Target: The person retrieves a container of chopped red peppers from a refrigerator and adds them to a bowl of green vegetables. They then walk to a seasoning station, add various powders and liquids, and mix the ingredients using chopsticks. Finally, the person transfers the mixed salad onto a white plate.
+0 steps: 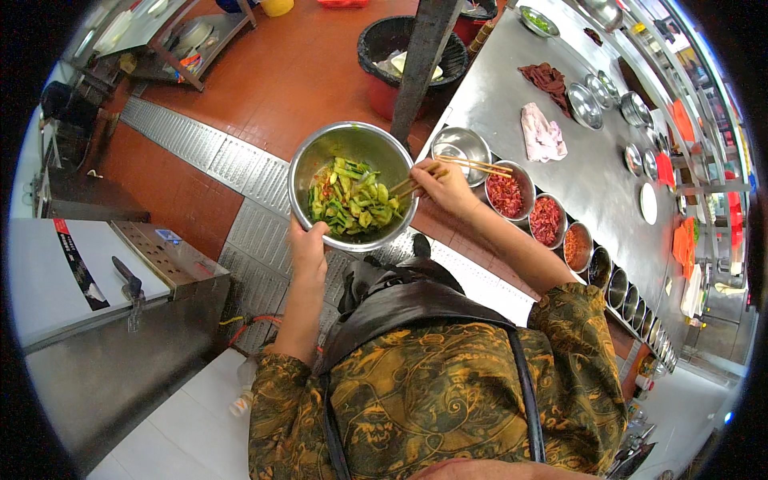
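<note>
My left hand (309,246) grips the lower left rim of a large stainless steel bowl (306,144), which is tilted so its inside faces me. Cut green vegetables (354,198), with small red and orange bits among them, lie in the bowl. At the bowl's right rim, my right hand (444,183) holds wooden chopsticks (480,165); one end reaches over the bowl towards the vegetables, the other sticks out to the right. Where the tips meet the food is hard to make out.
Along the edge of a steel counter (588,162) at right stand an empty-looking metal bowl (459,144) and several metal containers, some with red chopped food (504,195). A pink cloth (542,135) lies on the counter. Beyond a metal post (420,66) is a black-lined bin (384,36). A white-lidded cabinet (78,270) is left.
</note>
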`<state>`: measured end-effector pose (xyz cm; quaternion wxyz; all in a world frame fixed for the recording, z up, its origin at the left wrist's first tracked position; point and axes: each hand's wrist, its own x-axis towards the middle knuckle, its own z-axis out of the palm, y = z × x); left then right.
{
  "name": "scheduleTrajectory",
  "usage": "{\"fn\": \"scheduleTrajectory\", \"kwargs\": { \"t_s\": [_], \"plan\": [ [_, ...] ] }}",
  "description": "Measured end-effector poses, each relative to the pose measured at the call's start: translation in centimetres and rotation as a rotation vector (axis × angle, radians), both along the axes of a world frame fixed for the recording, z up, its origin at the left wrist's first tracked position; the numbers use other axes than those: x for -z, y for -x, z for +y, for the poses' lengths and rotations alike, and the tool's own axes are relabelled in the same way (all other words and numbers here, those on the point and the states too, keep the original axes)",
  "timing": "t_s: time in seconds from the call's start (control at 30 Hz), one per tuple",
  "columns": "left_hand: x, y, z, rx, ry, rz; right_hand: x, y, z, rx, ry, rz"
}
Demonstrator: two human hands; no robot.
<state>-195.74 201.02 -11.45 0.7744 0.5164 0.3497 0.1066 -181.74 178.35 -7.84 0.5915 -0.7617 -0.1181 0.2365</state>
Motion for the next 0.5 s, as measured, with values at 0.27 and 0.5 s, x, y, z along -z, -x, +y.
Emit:
{"fn": "scheduleTrajectory", "kwargs": {
  "t_s": [0.27,0.5],
  "plan": [
    [0.9,0.1,0.2,0.004,-0.005,0.048,1.4,0.6,3.4,0.142,-0.476,0.249],
    [1.0,0.5,0.8,0.061,-0.014,0.021,0.8,2.1,2.8,-0.186,-0.215,-0.105]
  ]
}}
